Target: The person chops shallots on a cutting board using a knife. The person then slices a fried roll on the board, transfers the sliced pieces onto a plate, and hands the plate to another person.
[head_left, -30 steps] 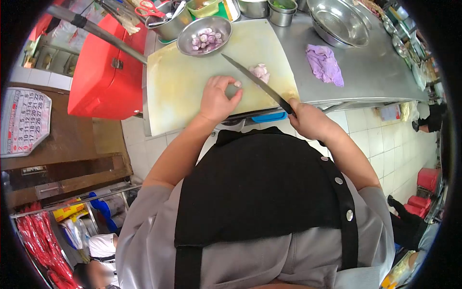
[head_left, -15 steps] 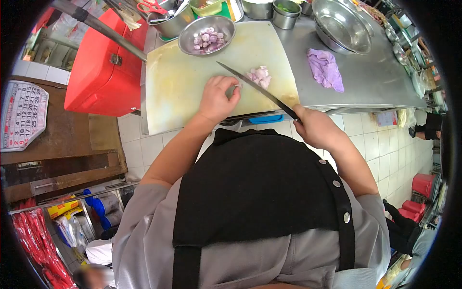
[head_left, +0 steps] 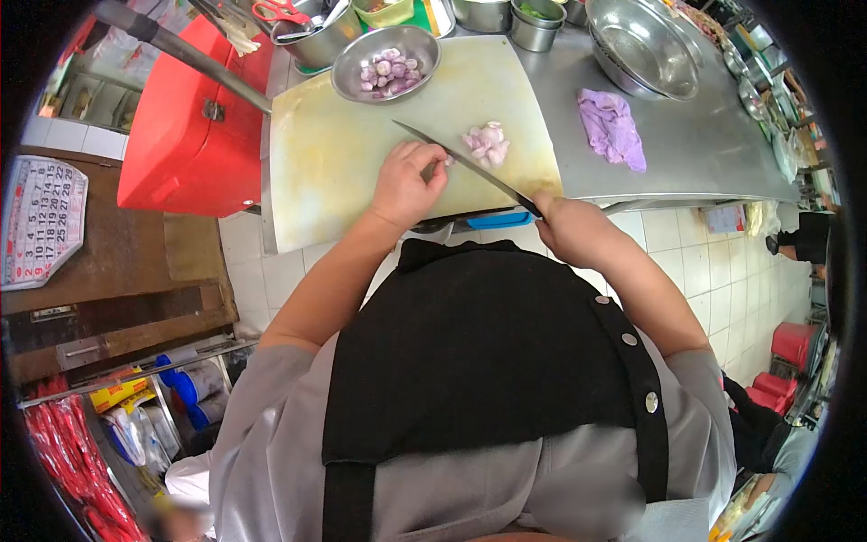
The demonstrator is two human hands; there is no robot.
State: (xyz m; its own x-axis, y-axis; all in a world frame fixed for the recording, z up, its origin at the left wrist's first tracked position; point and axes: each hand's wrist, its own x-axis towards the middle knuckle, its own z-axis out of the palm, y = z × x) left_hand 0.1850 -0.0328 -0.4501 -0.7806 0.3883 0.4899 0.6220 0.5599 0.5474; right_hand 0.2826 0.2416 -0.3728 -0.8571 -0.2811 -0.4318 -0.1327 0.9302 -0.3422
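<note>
My right hand (head_left: 582,233) is wrapped round the handle of a long kitchen knife (head_left: 479,172), whose blade slants up and left over the pale cutting board (head_left: 334,172). On the board, my left hand (head_left: 406,185) is bent with its fingertips pressed on a small pale shallot piece (head_left: 449,161), right beside the blade. The fingers partly hide that piece. Just beyond the knife lies a pile of pale pinkish shallots (head_left: 488,144). A steel bowl (head_left: 343,77) holding several purple shallots (head_left: 388,70) stands at the board's far edge.
A purple cloth (head_left: 610,128) lies on the steel counter (head_left: 695,167). Stacked steel bowls (head_left: 641,45) and small steel pots (head_left: 535,36) stand behind. A red cooler box (head_left: 172,135) is left of the board. Other people are at the lower left and right edges.
My right hand and the knife have shifted slightly left, bringing the blade closer to my left fingertips. The left hand stays nearly in place, and the view has moved a little.
</note>
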